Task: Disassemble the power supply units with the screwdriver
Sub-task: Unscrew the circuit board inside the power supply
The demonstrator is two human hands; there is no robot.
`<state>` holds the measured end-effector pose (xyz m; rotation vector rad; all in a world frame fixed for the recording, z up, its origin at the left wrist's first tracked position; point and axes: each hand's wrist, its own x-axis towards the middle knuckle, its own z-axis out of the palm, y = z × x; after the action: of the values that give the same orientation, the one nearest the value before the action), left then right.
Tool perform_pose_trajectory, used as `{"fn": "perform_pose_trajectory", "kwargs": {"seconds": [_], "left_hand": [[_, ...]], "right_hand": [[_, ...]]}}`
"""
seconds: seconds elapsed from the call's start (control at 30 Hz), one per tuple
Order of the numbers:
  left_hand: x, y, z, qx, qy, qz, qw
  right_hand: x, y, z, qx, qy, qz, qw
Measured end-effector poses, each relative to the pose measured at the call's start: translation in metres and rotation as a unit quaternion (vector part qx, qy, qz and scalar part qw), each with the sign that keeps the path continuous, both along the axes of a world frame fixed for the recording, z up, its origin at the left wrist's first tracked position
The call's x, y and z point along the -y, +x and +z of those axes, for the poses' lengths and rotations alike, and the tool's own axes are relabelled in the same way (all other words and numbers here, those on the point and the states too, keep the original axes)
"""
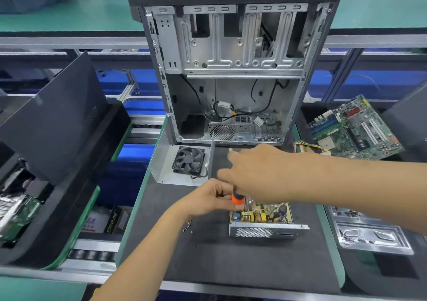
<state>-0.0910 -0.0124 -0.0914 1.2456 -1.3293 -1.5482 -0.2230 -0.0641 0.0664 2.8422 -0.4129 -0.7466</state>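
One dark mat (208, 259), conveyor lines (97, 252).

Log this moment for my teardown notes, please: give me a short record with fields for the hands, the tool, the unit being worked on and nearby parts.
left hand: fingers curled at the opened unit's left edge
right hand: grips the screwdriver, blurred
screwdriver: orange collar, tip hidden
power supply unit: cover off, circuit board exposed
cover with fan: on the mat, left of the hands
loose screws: beside the left wrist
computer case: open, behind
motherboard: at right
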Motion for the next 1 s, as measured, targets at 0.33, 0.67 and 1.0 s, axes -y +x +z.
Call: {"fn": "perform_pose_trajectory", "kwargs": {"seconds": [0.33,0.67,1.0], "left_hand": [[-0.001,0.001,-0.002,0.017,-0.009,0.010,1.000],[-0.001,0.003,-0.011,0.020,-0.041,0.016,0.999],[-0.015,0.030,-0.031,0.055,-0.006,0.034,0.998]], "right_hand": [[0.001,0.002,-0.006,0.064,-0.037,-0.033,0.997],[0.007,0.004,-0.004,0.076,-0.031,-0.049,0.995],[0.009,-0.007,0.009,0.095,0.039,-0.062,0.993]]}}
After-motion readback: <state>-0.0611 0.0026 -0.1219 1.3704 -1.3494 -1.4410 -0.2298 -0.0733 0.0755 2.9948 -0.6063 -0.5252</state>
